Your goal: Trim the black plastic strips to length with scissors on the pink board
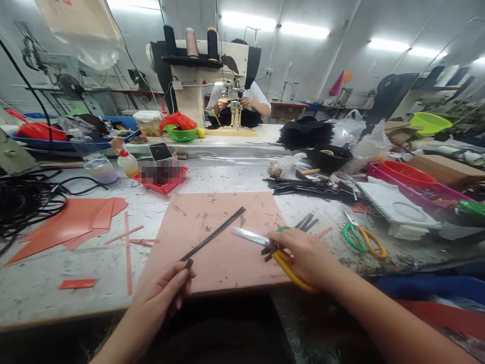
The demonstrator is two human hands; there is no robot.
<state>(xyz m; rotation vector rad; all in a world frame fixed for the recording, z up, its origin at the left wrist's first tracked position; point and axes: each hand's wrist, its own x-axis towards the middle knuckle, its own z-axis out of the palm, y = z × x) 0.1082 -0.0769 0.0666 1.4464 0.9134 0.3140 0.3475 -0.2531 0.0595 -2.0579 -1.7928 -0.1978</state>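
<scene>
My left hand (166,288) pinches one end of a thin black strip (214,235), which slants up and to the right over a pinkish cutting mat (212,263). My right hand (306,255) is closed round the yellow handles of a pair of scissors (265,242). Their silver blades point left toward the strip, close to it but apart. A few short black strip pieces (306,221) lie on the mat's right edge, just beyond my right hand.
A second pair of green and yellow scissors (364,238) lies to the right, near a spiral notebook (394,205). Orange sheet offcuts (71,225) and black cord (22,199) lie left. More black strips (303,187) lie behind. A person sews at a machine (235,101) opposite.
</scene>
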